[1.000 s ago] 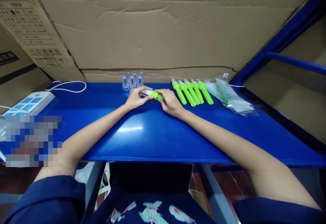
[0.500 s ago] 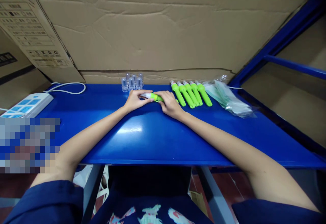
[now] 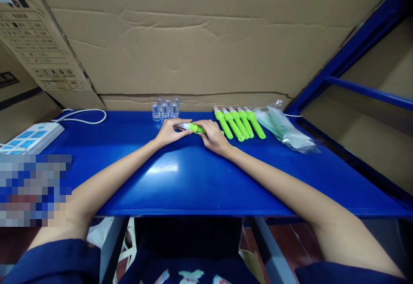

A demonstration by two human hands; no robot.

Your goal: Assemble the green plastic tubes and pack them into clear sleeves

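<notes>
Both my hands meet at the far middle of the blue table [image 3: 193, 176] on one green pen-like tube [image 3: 194, 127] with a white tip. My left hand [image 3: 169, 132] pinches the white tip end. My right hand [image 3: 214, 135] is wrapped round the green body and hides most of it. Just right of my right hand lie several more green tubes [image 3: 239, 122] side by side. Behind my left hand stands a cluster of small clear caps [image 3: 165, 109].
A stack of clear plastic bags [image 3: 285, 127] lies at the right rear. A white power strip [image 3: 30, 137] with its cable [image 3: 82, 116] sits at the left. Cardboard boxes [image 3: 200, 43] wall the back; a blue frame rail [image 3: 368, 90] runs on the right.
Both hands have stayed on the green tube, with only small finger shifts. The view has tilted a little, so everything sits slightly lower in the picture.
</notes>
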